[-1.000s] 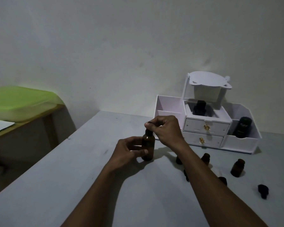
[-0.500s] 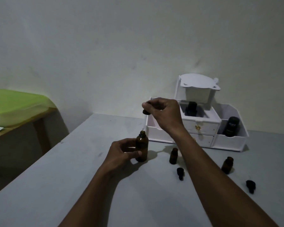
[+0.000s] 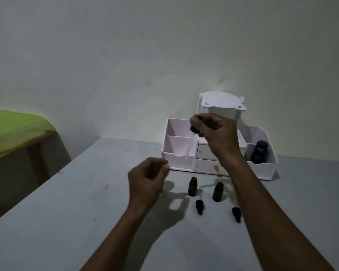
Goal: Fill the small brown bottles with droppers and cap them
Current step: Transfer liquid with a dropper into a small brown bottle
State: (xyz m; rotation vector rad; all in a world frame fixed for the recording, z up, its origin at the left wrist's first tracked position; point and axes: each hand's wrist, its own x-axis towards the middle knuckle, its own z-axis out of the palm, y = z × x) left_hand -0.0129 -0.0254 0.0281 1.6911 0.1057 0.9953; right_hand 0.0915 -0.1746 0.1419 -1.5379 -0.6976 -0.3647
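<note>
My right hand (image 3: pixel 213 133) is raised in front of the white organizer and pinches a dropper (image 3: pixel 190 141) by its black cap, the clear pipette hanging down and to the left. My left hand (image 3: pixel 147 180) hovers low over the table with its fingers curled; nothing shows in it, and the larger brown bottle is out of sight. Two small brown bottles (image 3: pixel 192 186) (image 3: pixel 218 191) stand uncapped just right of the left hand. Two more black-capped droppers (image 3: pixel 200 207) (image 3: pixel 236 214) lie on the table in front of them.
A white organizer (image 3: pixel 262 169) with compartments and two drawers stands at the back of the grey table (image 3: pixel 67 222); a dark bottle (image 3: pixel 259 151) sits in its right compartment. A lower table with a green cover (image 3: pixel 12 130) stands at the left.
My right hand has lifted the dropper higher, its pipette now free in the air. The larger bottle my left hand held is no longer visible. The view has shifted.
</note>
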